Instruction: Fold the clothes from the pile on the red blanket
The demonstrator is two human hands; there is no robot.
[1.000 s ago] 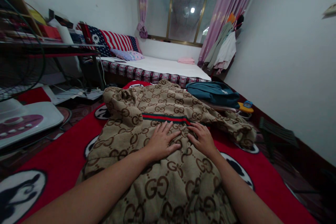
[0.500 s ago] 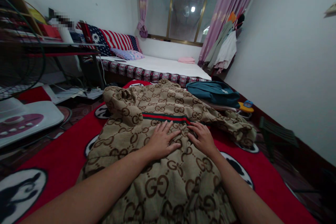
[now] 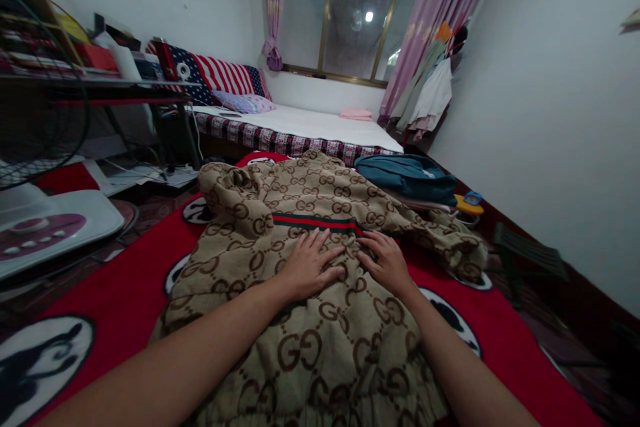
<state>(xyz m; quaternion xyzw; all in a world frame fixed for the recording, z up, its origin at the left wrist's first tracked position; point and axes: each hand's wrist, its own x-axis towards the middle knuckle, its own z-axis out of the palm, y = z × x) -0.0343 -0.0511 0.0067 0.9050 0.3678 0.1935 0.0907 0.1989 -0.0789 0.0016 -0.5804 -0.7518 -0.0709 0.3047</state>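
A tan jacket [image 3: 300, 340] with a brown letter pattern lies spread out in front of me, its elastic hem toward me. Across its middle runs a green and red stripe [image 3: 310, 221]. My left hand [image 3: 311, 265] rests flat on the cloth just below the stripe, fingers spread. Beside it, my right hand [image 3: 384, 262] also lies on the jacket with fingers stretched, near the stripe's right end. Neither hand grips the fabric. One sleeve [image 3: 450, 243] reaches out to the right; the left sleeve [image 3: 225, 197] is bunched at the upper left.
Beneath the jacket is a red blanket [image 3: 115, 320] with black-and-white round prints. A teal bag [image 3: 405, 177] sits beyond the right sleeve, near a dark folding stool [image 3: 530, 250]. A fan [image 3: 45, 93] and a cluttered desk [image 3: 145, 85] stand left. A bed [image 3: 310, 123] is behind.
Both hands stay in the same place on the jacket. The view has shifted very slightly; nothing else has visibly moved.
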